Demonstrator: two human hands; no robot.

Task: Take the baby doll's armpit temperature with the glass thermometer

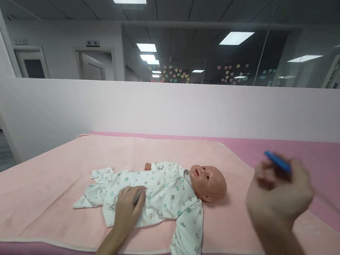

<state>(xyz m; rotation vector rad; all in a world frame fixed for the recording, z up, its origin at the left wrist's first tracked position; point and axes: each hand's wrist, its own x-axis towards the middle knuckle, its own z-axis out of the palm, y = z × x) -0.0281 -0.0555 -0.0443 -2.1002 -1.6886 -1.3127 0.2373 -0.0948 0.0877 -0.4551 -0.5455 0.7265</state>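
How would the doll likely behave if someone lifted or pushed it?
The doll has a smooth, moulded-looking head, probably stiff and perhaps slippery. Its garment legs lie flattened and creased, suggesting floppy cloth. Lying on its back, it seems unlikely to roll.

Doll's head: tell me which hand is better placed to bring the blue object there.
Likely the right hand: it holds the blue object, while the left hand lies on the doll's outfit.
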